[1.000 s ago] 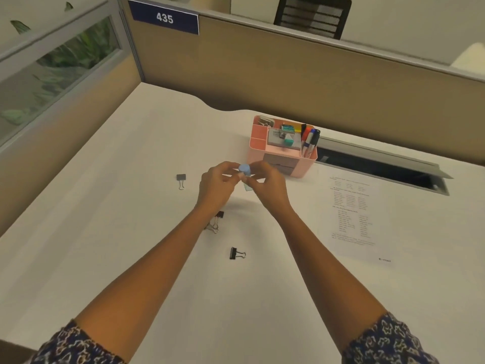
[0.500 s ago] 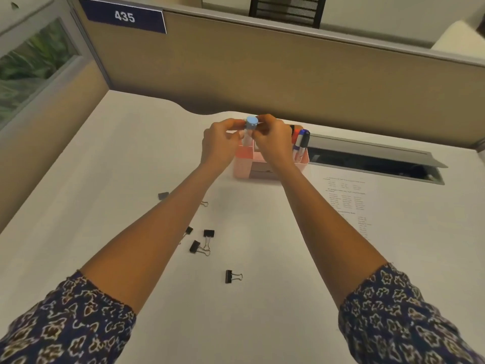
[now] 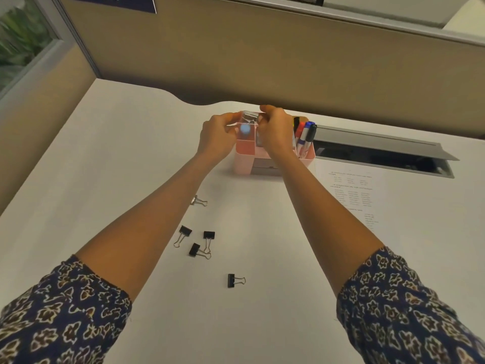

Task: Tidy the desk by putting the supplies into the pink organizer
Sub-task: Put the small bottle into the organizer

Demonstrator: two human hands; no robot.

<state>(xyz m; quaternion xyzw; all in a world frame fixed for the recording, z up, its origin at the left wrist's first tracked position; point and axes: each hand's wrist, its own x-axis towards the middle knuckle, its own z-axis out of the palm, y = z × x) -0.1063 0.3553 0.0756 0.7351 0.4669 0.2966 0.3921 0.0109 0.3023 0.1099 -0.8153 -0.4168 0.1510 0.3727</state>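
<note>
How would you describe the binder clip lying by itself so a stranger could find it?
Start at the pink organizer at the back of the white desk and come straight toward the person. Past three clustered black clips lies the lone binder clip. It alone sits apart, nearest the person, wire handles pointing right.

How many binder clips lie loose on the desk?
5 binder clips: one beside the left forearm at, three clustered below it, one nearest the camera. More may be hidden by the arms.
</note>
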